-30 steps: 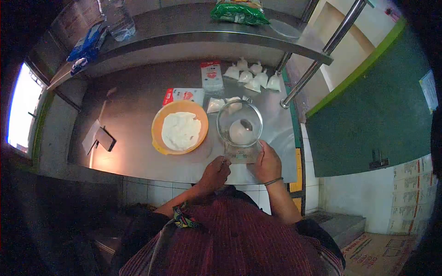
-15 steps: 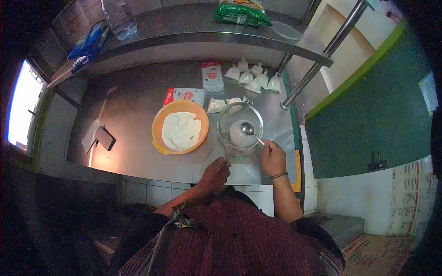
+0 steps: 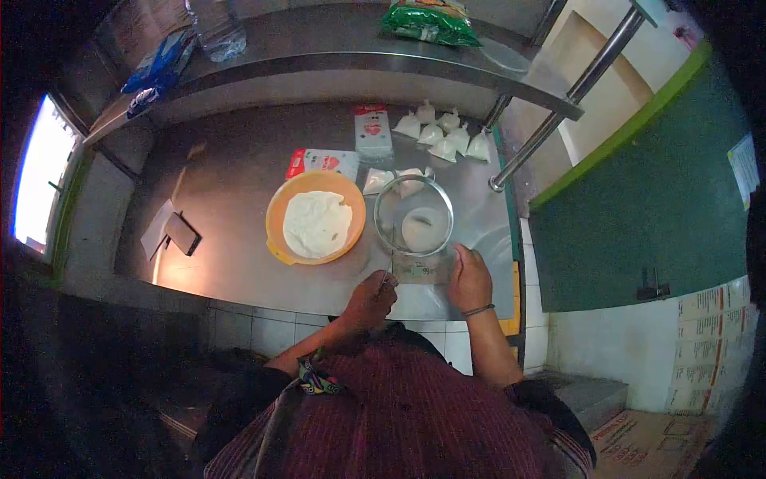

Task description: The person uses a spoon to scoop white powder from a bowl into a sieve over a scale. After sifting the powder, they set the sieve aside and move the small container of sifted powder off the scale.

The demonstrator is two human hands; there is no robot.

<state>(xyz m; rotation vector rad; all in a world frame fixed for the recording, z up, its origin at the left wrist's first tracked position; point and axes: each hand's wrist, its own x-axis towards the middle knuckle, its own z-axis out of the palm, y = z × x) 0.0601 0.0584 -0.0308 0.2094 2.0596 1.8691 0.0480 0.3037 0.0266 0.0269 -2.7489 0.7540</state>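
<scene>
Right hand: we had its fingers (image 3: 461, 259) closed in a pinch, apparently on the spoon (image 3: 423, 221) (the handle was faint, so the exact grip was hard to judge).
Spoon line: its head lay away from that hand, toward the worktop's (image 3: 231, 160) far left corner, and its long axis slanted the same way, out over the near-right part of the rim.
White powder: the small round patch (image 3: 416, 236) under and around the spoon's head lay inside the round vessel (image 3: 384, 238), ahead and to the left of our right hand.
Round vessel: it stood toward the right end of the worktop, its rim just beside our right thumb; that hand was the nearer one. We could not tell whether it was bowl or sieve.
Scale: its display (image 3: 415, 271) showed between the vessel and the worktop's near edge.
Left hand: we had it (image 3: 369, 303) curled nearly shut by the near edge, lower left of the vessel; something thin glinted at the fingers, but we could not tell what.
Orange bowl: it (image 3: 276, 222) sat left of the vessel, apart from it, with a white heap (image 3: 317, 225) inside.
Small tied bags: they (image 3: 444, 148) clustered near the far right corner.
</scene>
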